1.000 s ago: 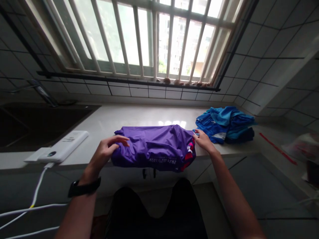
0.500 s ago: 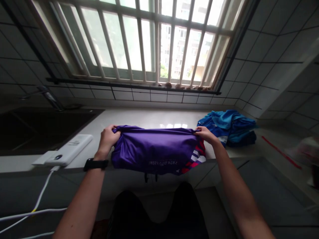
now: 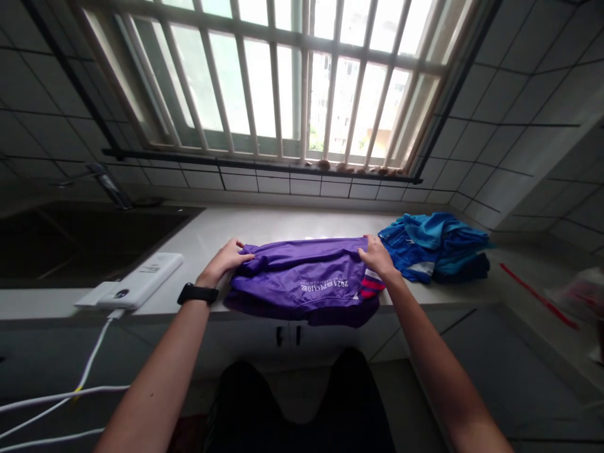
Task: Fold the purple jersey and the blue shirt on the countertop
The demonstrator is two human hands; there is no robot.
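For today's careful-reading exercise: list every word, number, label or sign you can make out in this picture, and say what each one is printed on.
"2021": white print on the purple garment, seen upside down; the longer word beside it is too blurred to read.
Small label on the white power bank: too small to read.
White patch on the blue clothes pile: no legible text.
Nothing else carries readable writing.

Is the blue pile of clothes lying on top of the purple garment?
No, the blue pile sits on the counter beside the purple garment.
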